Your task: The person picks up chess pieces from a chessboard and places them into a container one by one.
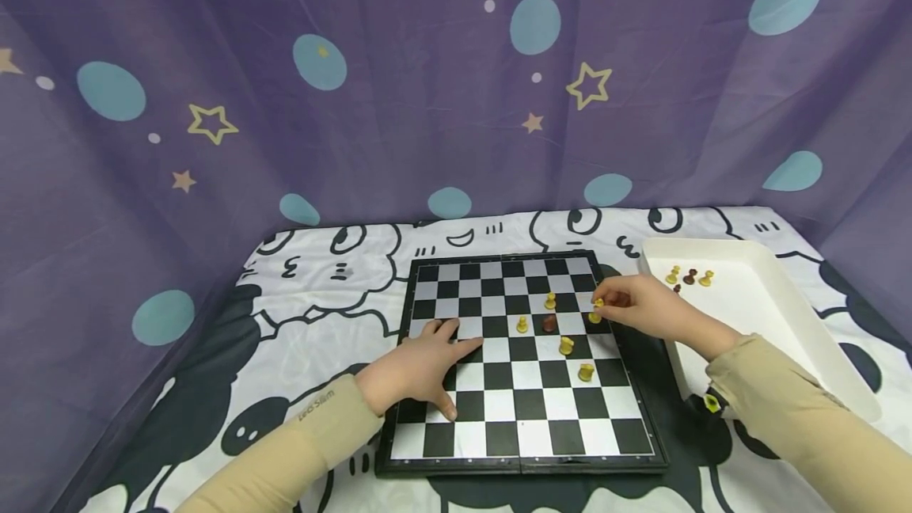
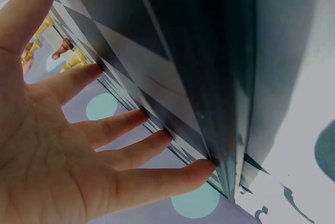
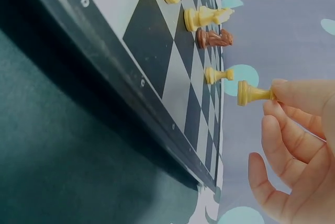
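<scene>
A black-and-white chessboard (image 1: 466, 378) lies on the patterned cloth. My left hand (image 1: 420, 362) has its fingers spread, with the fingertips resting on the board's left side. My right hand (image 1: 641, 305) pinches a yellow pawn (image 3: 254, 93) between thumb and forefinger at the board's right edge. In the right wrist view, the pawn's base hangs free above the squares. Left of it stand yellow pawns (image 1: 550, 302) and a brown knight (image 1: 549, 324). Nearer to me are a yellow knight (image 1: 566, 346) and a further yellow piece (image 1: 586, 372), its kind unclear.
Right of the board, partly behind my right sleeve, sits a white tray (image 1: 765, 315) holding several yellow and brown pieces (image 1: 689, 277). A purple curtain (image 1: 427, 101) with stars and blue dots hangs behind the table.
</scene>
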The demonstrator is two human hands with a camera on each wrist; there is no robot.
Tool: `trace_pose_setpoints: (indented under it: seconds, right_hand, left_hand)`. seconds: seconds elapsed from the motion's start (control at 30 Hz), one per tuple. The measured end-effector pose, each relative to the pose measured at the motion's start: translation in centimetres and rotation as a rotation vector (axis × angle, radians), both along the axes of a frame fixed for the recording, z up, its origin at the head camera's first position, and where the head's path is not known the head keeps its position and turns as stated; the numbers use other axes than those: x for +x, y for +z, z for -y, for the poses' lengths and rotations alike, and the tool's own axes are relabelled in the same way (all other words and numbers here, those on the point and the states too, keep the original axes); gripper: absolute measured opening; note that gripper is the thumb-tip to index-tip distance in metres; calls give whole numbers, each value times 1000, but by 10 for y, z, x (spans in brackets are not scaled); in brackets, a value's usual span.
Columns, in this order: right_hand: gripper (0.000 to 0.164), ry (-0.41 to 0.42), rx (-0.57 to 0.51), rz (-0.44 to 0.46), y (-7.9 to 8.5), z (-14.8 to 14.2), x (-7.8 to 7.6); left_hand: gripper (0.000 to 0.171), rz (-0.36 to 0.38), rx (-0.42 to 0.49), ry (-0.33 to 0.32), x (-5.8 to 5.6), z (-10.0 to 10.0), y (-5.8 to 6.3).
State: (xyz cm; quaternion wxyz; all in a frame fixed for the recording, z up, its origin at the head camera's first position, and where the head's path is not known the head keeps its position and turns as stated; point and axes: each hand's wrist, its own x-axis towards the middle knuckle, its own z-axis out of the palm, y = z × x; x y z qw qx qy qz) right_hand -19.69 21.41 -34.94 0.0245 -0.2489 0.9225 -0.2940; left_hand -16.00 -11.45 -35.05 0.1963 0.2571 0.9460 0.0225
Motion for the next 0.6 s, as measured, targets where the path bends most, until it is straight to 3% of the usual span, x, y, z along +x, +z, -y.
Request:
trace_pose_setpoints:
  seconds: [0.6]
  right_hand:
    - [11,-40,12,-67,8,-19,13]
  left_hand:
    - [104,-13,-2,-6,1,0,0]
